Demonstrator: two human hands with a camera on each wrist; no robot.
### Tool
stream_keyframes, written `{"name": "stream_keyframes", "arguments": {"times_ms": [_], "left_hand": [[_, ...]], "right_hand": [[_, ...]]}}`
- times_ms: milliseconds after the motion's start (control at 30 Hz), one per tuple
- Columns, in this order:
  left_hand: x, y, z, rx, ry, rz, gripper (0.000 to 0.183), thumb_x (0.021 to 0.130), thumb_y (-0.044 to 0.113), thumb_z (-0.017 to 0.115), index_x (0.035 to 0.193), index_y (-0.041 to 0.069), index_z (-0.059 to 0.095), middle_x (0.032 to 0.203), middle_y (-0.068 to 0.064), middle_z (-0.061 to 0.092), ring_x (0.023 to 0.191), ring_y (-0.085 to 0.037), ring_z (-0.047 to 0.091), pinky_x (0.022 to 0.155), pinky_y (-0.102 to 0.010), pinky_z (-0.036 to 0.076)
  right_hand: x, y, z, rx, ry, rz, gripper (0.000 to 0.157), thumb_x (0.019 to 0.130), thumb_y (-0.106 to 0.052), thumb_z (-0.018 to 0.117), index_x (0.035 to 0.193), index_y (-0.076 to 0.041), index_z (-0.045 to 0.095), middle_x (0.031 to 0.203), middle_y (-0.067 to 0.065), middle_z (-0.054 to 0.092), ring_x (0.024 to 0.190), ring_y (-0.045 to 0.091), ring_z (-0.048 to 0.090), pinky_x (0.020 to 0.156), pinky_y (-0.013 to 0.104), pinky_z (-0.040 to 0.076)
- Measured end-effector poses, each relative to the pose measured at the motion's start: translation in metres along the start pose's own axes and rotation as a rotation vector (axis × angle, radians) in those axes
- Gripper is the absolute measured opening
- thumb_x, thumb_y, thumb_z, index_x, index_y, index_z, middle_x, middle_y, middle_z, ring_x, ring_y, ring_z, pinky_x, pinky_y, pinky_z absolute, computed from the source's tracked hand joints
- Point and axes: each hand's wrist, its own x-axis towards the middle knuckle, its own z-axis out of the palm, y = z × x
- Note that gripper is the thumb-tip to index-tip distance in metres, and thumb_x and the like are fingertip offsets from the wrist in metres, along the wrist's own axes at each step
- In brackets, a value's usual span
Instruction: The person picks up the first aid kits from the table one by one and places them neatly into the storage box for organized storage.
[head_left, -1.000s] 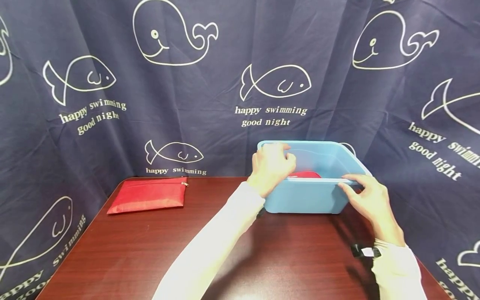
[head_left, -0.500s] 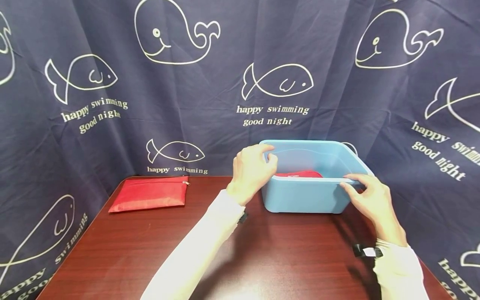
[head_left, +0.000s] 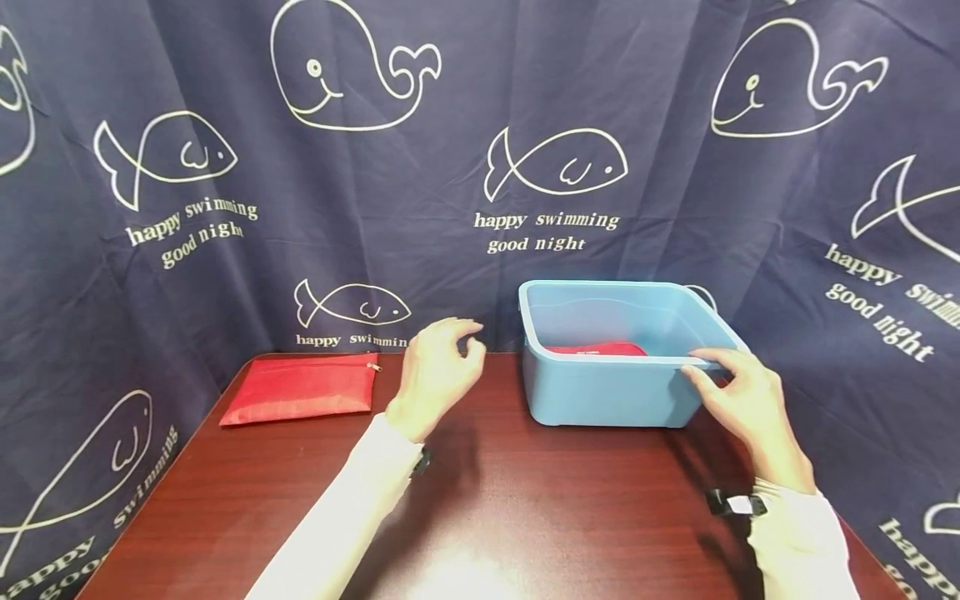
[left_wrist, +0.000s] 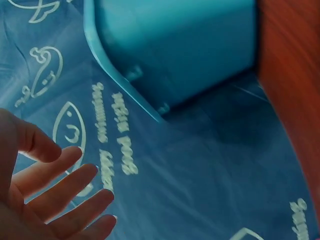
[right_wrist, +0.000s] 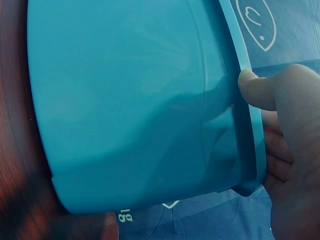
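My right hand [head_left: 750,408] holds the near right corner of a light blue plastic bin [head_left: 615,396]. In the right wrist view, the thumb [right_wrist: 257,90] lies against the rim and the fingers reach past its other side. Inside the bin shows part of a red item [head_left: 603,348] with small white lettering; the front wall hides the rest. My left hand [head_left: 438,375] is over the table left of the bin, holding nothing, its fingers [left_wrist: 70,190] loosely extended and spread in the left wrist view. A flat red zip pouch [head_left: 300,390] lies to the left of that hand.
The bin and pouch rest on a dark reddish wooden table [head_left: 495,500], near its back edge. Close behind hangs a navy curtain [head_left: 450,275] printed with white whales, fish and words.
My left hand has come out of the bin, past its left rim, and moved left toward the red pouch. The right hand stays on the bin's rim.
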Motion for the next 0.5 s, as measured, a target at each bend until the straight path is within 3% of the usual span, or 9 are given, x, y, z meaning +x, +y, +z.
{"name": "stream_keyframes", "arguments": {"times_ms": [233,500], "left_hand": [[-0.024,-0.035,-0.019,0.038,-0.103,-0.092,0.029,0.086,0.014,0.063,0.108,0.013,0.082,0.114,-0.006,0.078,0.110,-0.024,0.072,0.096,-0.042,0.055],[-0.047,-0.078,-0.037,0.076,-0.166,-0.164,0.030,0.085,0.017,0.066,0.112,0.014,0.081,0.117,-0.004,0.077,0.113,-0.025,0.070,0.096,-0.045,0.055]], "right_hand": [[0.001,-0.003,-0.001,-0.003,-0.009,0.007,0.024,0.084,-0.024,0.083,0.108,-0.018,0.080,0.101,0.008,0.075,0.084,0.025,0.057,0.075,0.026,0.038],[-0.001,-0.002,-0.001,-0.003,-0.016,0.021,0.024,0.085,-0.027,0.083,0.108,-0.020,0.081,0.098,0.006,0.074,0.079,0.014,0.052,0.072,0.027,0.038]]}}
